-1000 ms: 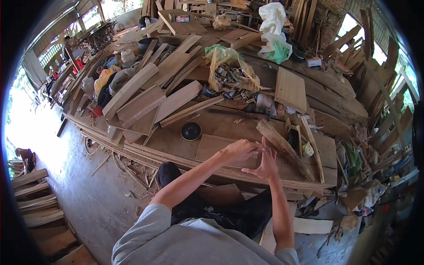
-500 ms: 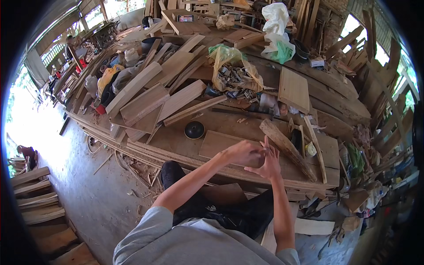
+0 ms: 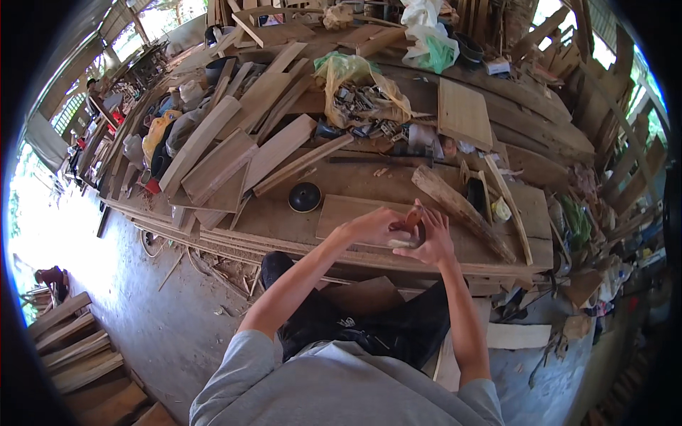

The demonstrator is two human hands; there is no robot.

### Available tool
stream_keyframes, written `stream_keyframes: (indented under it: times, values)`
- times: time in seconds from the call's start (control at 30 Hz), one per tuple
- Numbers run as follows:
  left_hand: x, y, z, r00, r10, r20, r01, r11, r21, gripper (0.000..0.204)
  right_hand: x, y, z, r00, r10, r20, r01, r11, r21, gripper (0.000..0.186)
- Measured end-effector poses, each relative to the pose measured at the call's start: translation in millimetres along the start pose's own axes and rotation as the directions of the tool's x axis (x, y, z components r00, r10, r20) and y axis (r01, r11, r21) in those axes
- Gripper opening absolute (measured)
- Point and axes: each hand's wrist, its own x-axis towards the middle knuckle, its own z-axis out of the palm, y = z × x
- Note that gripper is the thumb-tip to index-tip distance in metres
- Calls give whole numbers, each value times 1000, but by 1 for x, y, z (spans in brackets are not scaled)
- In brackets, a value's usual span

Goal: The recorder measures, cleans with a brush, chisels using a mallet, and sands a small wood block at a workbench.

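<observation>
Above the front edge of the wood-strewn workbench [image 3: 369, 181], my two hands meet. My left hand [image 3: 376, 226] is closed, its fingertips pressed to a small reddish-brown piece [image 3: 413, 216] whose kind I cannot make out. My right hand [image 3: 435, 241] curls round the same piece from the right, thumb toward the left hand. A pale edge shows just under the fingers. Beneath the hands lies a flat board [image 3: 344, 211]. A rough wooden stick [image 3: 462, 213] slants just beyond the right hand, and a round black disc-like thing [image 3: 305, 197] rests to the left.
Planks [image 3: 220, 170] are heaped on the left of the bench. Farther back sits a yellowish plastic bag [image 3: 362, 96] of metal parts, with a square board [image 3: 464, 113] beside it. Stacked timber [image 3: 78, 348] lies on the floor at left. A person [image 3: 94, 96] is far back left.
My hands have turned slightly, and the reddish-brown piece now shows between them. The view has shifted a little, so the bench things appear farther up and left.
</observation>
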Motion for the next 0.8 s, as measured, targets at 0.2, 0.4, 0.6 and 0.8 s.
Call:
stream_keyframes:
  times: [0.2,0.4,0.6,0.8]
  values:
    - [-7,-16,-13,892,-176,-417,262,952,160,23,7,-9,5,1000,29,6,-29,1000,9,130]
    - [-21,-7,-2,993,32,-115,-22,995,93,25,1,-3,3,1000,14,-21,-14,1000,20,129]
    - [-29,-25,-27,897,-251,-365,300,951,82,21,4,-13,-1,999,36,-9,-36,999,12,126]
    - [-57,-7,-12,981,-122,-148,139,984,111,22,-1,-5,-1,999,36,-18,-35,999,23,126]
